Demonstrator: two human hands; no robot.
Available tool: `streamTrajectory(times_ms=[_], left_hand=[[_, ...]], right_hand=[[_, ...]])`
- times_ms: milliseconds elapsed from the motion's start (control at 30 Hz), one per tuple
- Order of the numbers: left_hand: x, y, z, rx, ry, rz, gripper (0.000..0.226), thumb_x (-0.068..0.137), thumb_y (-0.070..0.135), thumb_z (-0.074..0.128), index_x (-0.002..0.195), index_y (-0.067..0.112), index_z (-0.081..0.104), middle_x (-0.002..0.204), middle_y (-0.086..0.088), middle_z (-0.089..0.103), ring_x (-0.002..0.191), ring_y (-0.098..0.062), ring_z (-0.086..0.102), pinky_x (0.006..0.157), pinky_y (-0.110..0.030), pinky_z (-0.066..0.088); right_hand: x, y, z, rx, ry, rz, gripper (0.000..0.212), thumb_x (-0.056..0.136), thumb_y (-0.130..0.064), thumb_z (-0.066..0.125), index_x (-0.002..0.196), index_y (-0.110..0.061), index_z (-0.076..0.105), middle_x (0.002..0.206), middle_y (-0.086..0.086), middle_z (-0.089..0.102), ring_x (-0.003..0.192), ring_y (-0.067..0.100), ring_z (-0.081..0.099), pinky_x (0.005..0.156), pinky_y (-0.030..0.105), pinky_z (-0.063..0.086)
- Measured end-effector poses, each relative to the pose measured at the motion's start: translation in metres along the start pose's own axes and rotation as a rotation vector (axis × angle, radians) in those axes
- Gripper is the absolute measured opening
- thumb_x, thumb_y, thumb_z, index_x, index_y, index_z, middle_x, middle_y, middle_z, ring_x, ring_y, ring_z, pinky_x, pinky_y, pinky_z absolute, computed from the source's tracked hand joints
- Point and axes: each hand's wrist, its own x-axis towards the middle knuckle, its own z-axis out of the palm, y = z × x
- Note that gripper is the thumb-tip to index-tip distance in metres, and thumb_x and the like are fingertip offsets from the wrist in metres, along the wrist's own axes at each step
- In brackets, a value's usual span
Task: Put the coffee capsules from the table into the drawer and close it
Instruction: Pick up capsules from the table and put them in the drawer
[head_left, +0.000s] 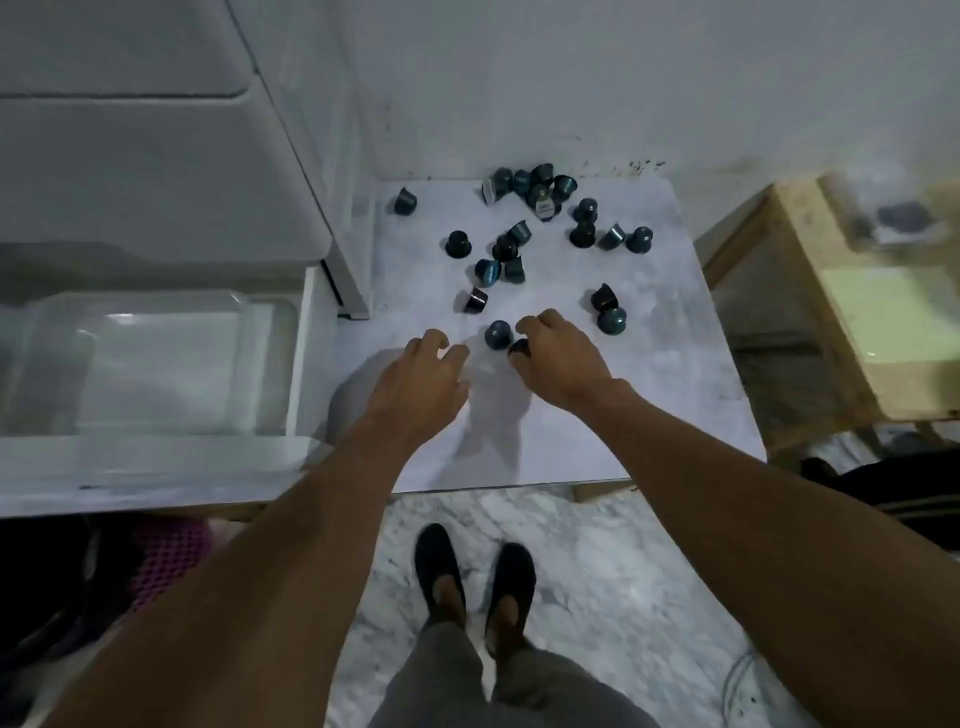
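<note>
Several dark blue and black coffee capsules (540, 195) lie scattered over the white marble table (649, 364). My right hand (558, 358) hovers low over the table's middle, fingers curled around a black capsule (520, 348). A blue capsule (497, 333) stands just left of it, touching my fingers. My left hand (423, 379) is beside it, fingers bent and apart, holding nothing. The drawer (156, 358) stands pulled out at the left, a clear plastic bin with nothing visible inside.
A white appliance (156, 156) rises above the drawer at the left. A wooden stool or shelf (831, 312) stands to the right of the table. My feet (472, 582) are on the marble floor below the table's front edge.
</note>
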Motion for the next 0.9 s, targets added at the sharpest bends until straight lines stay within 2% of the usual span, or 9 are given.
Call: streamTrajectory(times_ms=[167, 300, 500, 600, 667, 733, 900], left_hand=[[0.009, -0.011, 0.023, -0.065, -0.074, -0.045, 0.035, 0.093, 0.025, 0.054, 0.127, 0.015, 0.053, 0.131, -0.013, 0.04, 0.108, -0.029, 0.05, 0.075, -0.04, 0.051], [0.018, -0.019, 0.031, -0.111, -0.084, -0.024, 0.026, 0.093, 0.01, 0.051, 0.117, 0.01, 0.061, 0.128, -0.015, 0.043, 0.103, -0.031, 0.051, 0.077, -0.043, 0.053], [0.031, -0.028, 0.033, -0.277, -0.146, 0.005, 0.048, 0.081, -0.015, 0.046, 0.121, 0.007, 0.06, 0.114, -0.017, 0.052, 0.095, -0.032, 0.056, 0.08, -0.034, 0.048], [0.031, -0.026, 0.031, -0.308, -0.099, 0.008, 0.029, 0.082, -0.004, 0.056, 0.107, 0.005, 0.067, 0.101, -0.017, 0.055, 0.083, -0.032, 0.059, 0.076, -0.036, 0.053], [0.029, -0.025, 0.029, -0.308, -0.097, -0.01, 0.028, 0.086, 0.013, 0.061, 0.112, 0.006, 0.064, 0.107, -0.016, 0.054, 0.086, -0.03, 0.06, 0.081, -0.034, 0.049], [0.028, -0.024, 0.028, -0.296, -0.162, -0.012, 0.033, 0.087, 0.015, 0.06, 0.12, 0.007, 0.059, 0.115, -0.015, 0.051, 0.095, -0.029, 0.059, 0.088, -0.033, 0.047], [0.033, -0.017, 0.017, -0.295, -0.177, 0.002, 0.037, 0.09, 0.007, 0.054, 0.126, 0.006, 0.051, 0.121, -0.015, 0.052, 0.104, -0.031, 0.056, 0.091, -0.033, 0.045]], right_hand=[[0.009, 0.0, 0.011, -0.01, -0.014, 0.06, 0.028, 0.091, -0.016, 0.047, 0.116, -0.004, 0.051, 0.117, 0.016, 0.049, 0.095, 0.038, 0.054, 0.073, 0.04, 0.046], [0.012, 0.0, 0.019, -0.003, -0.026, 0.093, 0.026, 0.092, -0.015, 0.047, 0.114, -0.003, 0.051, 0.116, 0.016, 0.048, 0.09, 0.039, 0.054, 0.073, 0.043, 0.049], [0.017, -0.004, 0.028, 0.004, -0.017, 0.136, 0.027, 0.091, -0.011, 0.048, 0.117, -0.004, 0.052, 0.115, 0.018, 0.05, 0.089, 0.041, 0.055, 0.076, 0.045, 0.049], [0.017, -0.007, 0.03, 0.042, 0.002, 0.16, 0.019, 0.09, -0.009, 0.048, 0.107, -0.002, 0.051, 0.109, 0.018, 0.052, 0.086, 0.041, 0.053, 0.071, 0.041, 0.045], [0.015, -0.009, 0.03, 0.056, 0.006, 0.17, 0.016, 0.087, -0.007, 0.049, 0.102, -0.002, 0.048, 0.106, 0.018, 0.053, 0.084, 0.04, 0.052, 0.07, 0.04, 0.044], [0.013, -0.011, 0.03, 0.07, 0.009, 0.183, 0.018, 0.084, -0.005, 0.052, 0.101, -0.003, 0.047, 0.106, 0.018, 0.052, 0.084, 0.039, 0.052, 0.071, 0.04, 0.044], [0.003, -0.014, 0.025, 0.111, 0.005, 0.197, 0.048, 0.081, -0.009, 0.054, 0.128, -0.016, 0.049, 0.121, 0.014, 0.046, 0.095, 0.038, 0.054, 0.083, 0.037, 0.045]])
